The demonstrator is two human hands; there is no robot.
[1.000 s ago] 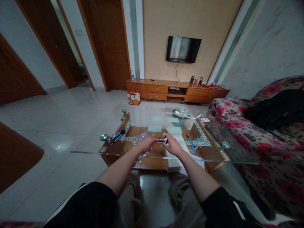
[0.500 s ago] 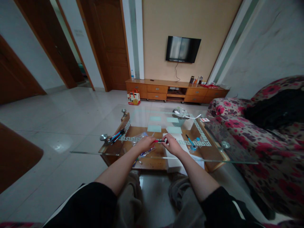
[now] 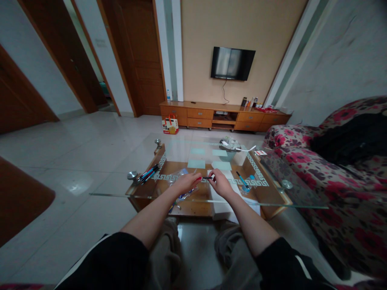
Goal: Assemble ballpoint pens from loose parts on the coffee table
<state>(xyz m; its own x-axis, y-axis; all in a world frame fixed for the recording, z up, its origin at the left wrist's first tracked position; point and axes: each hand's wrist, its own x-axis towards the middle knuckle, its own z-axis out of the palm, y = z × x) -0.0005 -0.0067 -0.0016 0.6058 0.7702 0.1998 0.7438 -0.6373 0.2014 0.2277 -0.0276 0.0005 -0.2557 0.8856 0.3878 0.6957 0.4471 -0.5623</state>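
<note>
Over the near edge of the glass coffee table [image 3: 272, 203], my left hand [image 3: 186, 183] and my right hand [image 3: 220, 183] hold a thin dark pen [image 3: 207, 177] between them. The left fingers pinch its red end, the right fingers its other end. The pen lies level, just above the glass. A bunch of blue and red pens [image 3: 148, 173] rests on the table's left side. One blue pen [image 3: 242, 180] lies to the right of my right hand. A clear plastic wrapper [image 3: 177, 176] lies under my left hand.
A mesh basket [image 3: 229, 147] holding crumpled stuff stands at the table's far end. A flowered sofa [image 3: 338, 177] runs along the right. A low wooden TV cabinet [image 3: 223, 116] and a wall TV [image 3: 232, 63] stand beyond. A paper bag [image 3: 170, 124] sits on the tiled floor.
My hands have drawn slightly apart along the pen, and more of its dark shaft shows between them. The rest has not moved.
</note>
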